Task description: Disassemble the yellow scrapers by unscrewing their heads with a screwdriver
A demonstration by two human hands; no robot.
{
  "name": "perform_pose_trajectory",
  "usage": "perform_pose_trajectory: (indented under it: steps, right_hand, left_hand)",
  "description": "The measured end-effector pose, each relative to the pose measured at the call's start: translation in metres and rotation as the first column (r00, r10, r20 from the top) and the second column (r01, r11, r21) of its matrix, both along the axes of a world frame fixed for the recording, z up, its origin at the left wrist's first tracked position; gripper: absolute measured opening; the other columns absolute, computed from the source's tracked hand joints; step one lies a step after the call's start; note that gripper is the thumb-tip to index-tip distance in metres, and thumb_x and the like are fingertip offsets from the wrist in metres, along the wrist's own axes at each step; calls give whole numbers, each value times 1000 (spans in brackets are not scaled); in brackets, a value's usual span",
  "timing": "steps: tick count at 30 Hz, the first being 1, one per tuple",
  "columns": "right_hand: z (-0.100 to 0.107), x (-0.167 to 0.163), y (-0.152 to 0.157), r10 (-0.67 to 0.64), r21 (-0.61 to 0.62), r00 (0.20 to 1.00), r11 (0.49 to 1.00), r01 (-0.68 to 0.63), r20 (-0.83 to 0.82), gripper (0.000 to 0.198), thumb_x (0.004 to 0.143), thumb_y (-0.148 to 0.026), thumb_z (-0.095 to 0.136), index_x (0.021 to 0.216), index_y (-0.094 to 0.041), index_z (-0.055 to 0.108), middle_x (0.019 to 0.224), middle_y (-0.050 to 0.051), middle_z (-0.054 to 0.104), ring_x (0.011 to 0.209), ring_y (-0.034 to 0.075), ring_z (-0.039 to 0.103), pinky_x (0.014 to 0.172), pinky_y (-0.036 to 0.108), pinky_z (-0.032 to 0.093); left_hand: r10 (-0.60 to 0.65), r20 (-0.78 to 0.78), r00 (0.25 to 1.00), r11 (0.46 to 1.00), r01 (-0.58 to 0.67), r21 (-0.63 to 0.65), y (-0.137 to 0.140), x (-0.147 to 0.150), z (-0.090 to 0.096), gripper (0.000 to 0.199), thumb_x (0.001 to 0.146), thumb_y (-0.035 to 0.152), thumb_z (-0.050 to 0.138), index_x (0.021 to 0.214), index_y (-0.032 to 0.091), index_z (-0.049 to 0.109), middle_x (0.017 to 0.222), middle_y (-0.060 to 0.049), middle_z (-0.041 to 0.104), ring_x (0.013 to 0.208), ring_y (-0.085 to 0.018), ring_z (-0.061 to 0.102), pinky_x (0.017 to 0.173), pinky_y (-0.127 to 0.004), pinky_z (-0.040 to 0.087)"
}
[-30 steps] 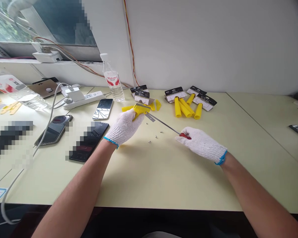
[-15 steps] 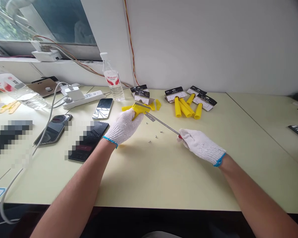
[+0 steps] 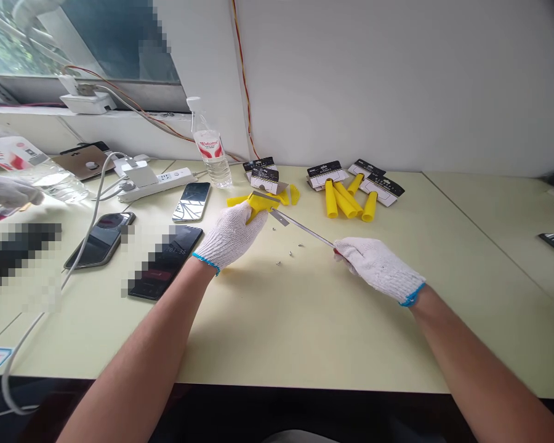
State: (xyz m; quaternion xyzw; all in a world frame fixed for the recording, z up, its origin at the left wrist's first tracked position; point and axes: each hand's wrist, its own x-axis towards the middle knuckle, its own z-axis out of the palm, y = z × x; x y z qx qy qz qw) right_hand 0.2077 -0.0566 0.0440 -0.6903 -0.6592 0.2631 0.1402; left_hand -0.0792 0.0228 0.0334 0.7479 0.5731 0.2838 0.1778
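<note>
My left hand [image 3: 233,232], in a white knit glove with a blue cuff edge, is closed on a yellow plastic scraper [image 3: 261,202]. A flat metal blade [image 3: 279,218] juts from the scraper's lower right side. My right hand [image 3: 373,264], gloved alike, grips a screwdriver [image 3: 311,232] with a long thin shaft. Mostly covered by the fingers, its handle shows a bit of red. The shaft's tip meets the scraper near the blade; exact contact cannot be made out. Several small screws [image 3: 290,253] lie on the table below the shaft.
Yellow tubes [image 3: 344,200] and black-and-white cards [image 3: 382,187] lie at the back, with more yellow pieces [image 3: 294,194] behind my left hand. Left are phones [image 3: 191,202], a power strip [image 3: 166,183], a cable and a water bottle [image 3: 211,151]. Another person's gloved hand [image 3: 7,191] is far left.
Another person's gloved hand has come into view at the left edge. My right hand has shifted very slightly; my left hand keeps the scraper in nearly the same place.
</note>
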Motion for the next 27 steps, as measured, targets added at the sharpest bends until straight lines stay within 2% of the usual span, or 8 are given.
perform_pose_trajectory:
  steps: [5,11,16,22,27]
  right_hand:
    - [-8,2,2,-38,5,999,999,37,27,41,92,-63,62,80,-24,57,72,3,58,60,17,44,55,32,32]
    - [-15,14,2,41,-52,991,998,-48,-129,43,102,-59,42,84,-24,58,70,0,54,61,17,46,57,31,37]
    - [-15,14,4,-57,-37,998,998,56,-11,40,91,-62,64,86,-23,57,77,2,60,62,16,46,56,30,33]
    - [-7,11,2,127,-74,978,987,-141,-165,46,101,-61,44,78,-22,52,73,2,54,64,16,47,61,31,39]
    - [-9,12,2,-13,-60,1000,998,11,-25,38,96,-60,59,88,-22,60,80,2,62,66,17,49,60,31,37]
  left_hand:
    - [-12,-8,1000,999,13,37,0,1,0,39,100,45,51,70,21,47,64,-1,54,61,-15,46,58,-29,36]
    - [-11,8,1000,1000,11,23,-1,2,0,41,98,40,54,66,22,37,60,1,44,60,-15,43,58,-30,33]
    - [-14,6,1000,1000,14,14,-1,1,-2,43,99,42,54,65,22,34,60,1,42,59,-15,40,58,-30,32]
    - [-14,-3,1000,1000,14,7,-2,2,1,39,99,43,52,68,22,42,61,1,49,58,-14,43,58,-30,34]
    - [5,-38,999,1000,-4,11,-1,2,0,41,99,42,52,66,21,40,61,0,49,57,-14,42,57,-30,33]
